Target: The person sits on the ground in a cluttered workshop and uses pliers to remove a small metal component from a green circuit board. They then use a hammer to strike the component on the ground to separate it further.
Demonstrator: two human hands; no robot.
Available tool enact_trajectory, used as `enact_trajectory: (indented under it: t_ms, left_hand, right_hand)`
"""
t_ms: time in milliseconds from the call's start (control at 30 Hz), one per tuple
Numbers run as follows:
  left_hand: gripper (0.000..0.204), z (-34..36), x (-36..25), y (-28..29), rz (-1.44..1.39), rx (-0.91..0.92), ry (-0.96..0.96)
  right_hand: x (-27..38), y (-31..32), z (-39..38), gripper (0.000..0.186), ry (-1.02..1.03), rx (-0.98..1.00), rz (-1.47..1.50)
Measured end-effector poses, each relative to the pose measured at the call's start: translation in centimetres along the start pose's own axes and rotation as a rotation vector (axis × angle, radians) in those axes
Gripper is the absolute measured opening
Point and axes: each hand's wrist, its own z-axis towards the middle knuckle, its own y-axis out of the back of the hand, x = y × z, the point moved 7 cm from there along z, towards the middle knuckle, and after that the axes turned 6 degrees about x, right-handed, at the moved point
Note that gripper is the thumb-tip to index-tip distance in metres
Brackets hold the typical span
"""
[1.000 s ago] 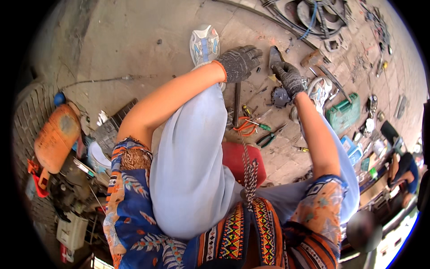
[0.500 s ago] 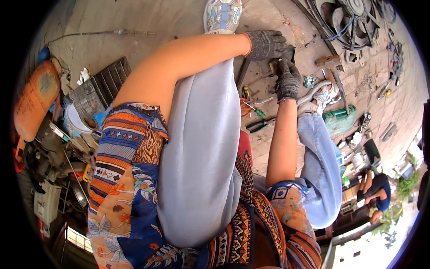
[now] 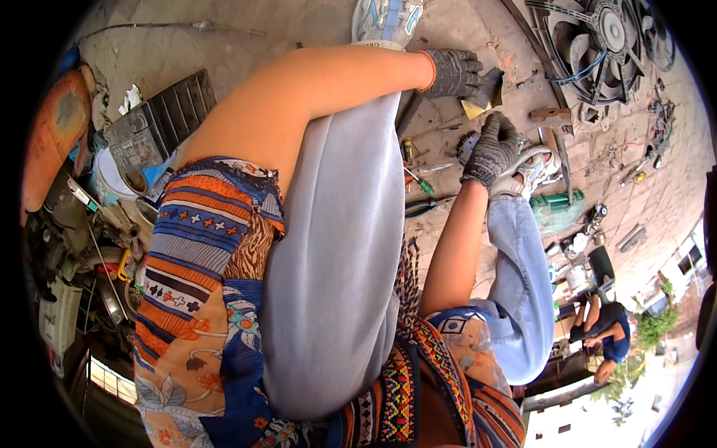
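My left hand (image 3: 451,73), in a dark grey knit glove with an orange cuff, reaches across past my raised knee. Its fingertips are at the edge of a bent, stiff sheet (image 3: 490,88), dark on one face and yellowish on the other. My right hand (image 3: 496,148), gloved the same way, is just below the sheet and apart from it, fingers curled. A round, toothed metal part (image 3: 468,145) shows beside its thumb side; whether the hand grips it is hidden. A green-handled screwdriver (image 3: 423,184) and pliers (image 3: 420,207) lie nearby on the floor.
A hammer (image 3: 553,117) and a radiator fan (image 3: 597,45) lie to the right, by a green case (image 3: 559,212). On the left are a black ribbed tray (image 3: 181,112), a white bucket (image 3: 116,175) and piled machine parts. Another person (image 3: 614,336) sits at far right.
My right hand has drawn back from the sheet and my left hand, which now show apart. More of the sheet and the round toothed part show. The view has shifted slightly.
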Motion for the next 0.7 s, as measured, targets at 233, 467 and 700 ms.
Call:
enact_trajectory:
  t_ms: [233,467,700]
  left_hand:
    - [0.041,0.4,-0.3,-0.5,0.035,-0.007,0.032]
    - [0.042,0.3,-0.3,-1.6,0.041,0.005,0.057]
    - [0.047,0.5,-0.3,-1.8,0.029,0.017,0.062]
  right_hand:
    - [1.1,-1.6,5.3,0.020,0.128,-0.093,-0.070]
    - [1.2,-2.3,5.4,0.021,0.215,-0.159,-0.315]
    - [3.3,-4.0,4.5,0.022,0.253,-0.158,-0.364]
